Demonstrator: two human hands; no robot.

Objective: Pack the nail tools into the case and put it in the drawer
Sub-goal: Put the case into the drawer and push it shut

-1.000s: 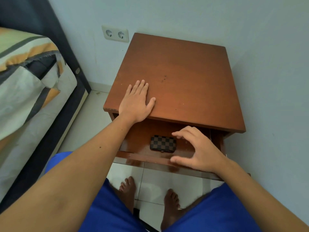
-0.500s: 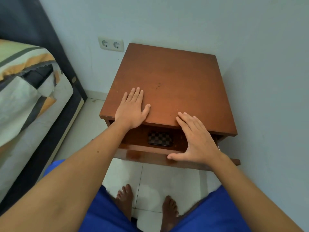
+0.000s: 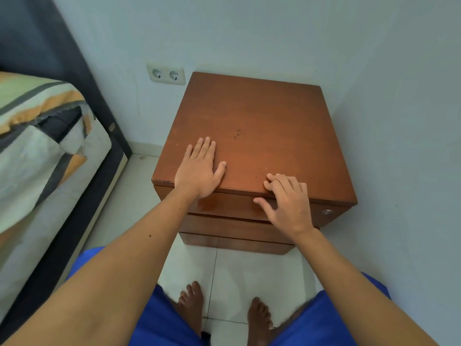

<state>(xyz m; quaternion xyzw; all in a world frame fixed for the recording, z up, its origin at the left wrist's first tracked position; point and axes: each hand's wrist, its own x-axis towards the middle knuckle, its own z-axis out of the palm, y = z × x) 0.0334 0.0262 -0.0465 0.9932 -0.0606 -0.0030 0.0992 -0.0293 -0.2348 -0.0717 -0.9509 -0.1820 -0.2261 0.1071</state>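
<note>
Two hands meet our wooden nightstand [image 3: 262,126] at frame centre: left hand [image 3: 198,171] flat, empty on the tabletop, right hand [image 3: 287,201] spread, empty against the closed top drawer [image 3: 224,206]. The case is hidden.

The nightstand [image 3: 252,136] stands in the corner, walls behind it and to its right. Its top drawer [image 3: 234,206] sits flush in the front face, with two more drawer fronts stacked below. The left hand [image 3: 199,171] lies flat on the top near the front left edge. The right hand [image 3: 287,203] is over the front edge further right, fingers [image 3: 274,181] on the top, thumb down against the drawer front. A lock [image 3: 326,212] sits right of that hand. The wall socket [image 3: 166,75] is behind and left of the nightstand. The bed [image 3: 45,156] lies to the left. Two bare feet stand on the floor [image 3: 239,270] before the nightstand.
</note>
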